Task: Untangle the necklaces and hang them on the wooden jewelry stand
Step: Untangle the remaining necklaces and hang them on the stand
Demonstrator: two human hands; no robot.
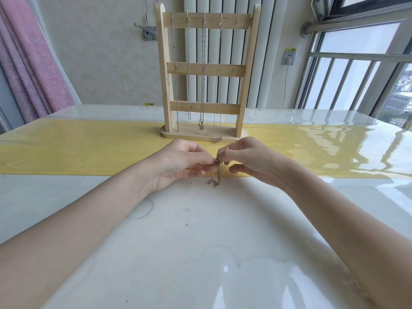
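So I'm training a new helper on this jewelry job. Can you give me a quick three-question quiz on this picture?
1. True or false: both hands, left and right, pinch the same necklace.
2. How many hooks on the top bar of the wooden stand already carry a necklace? A) two B) four C) five
3. Fill in: the stand's base sits on the ___ strip of the table.

Key: 1 true; 2 B, the rightmost hook is free; 3 yellow.
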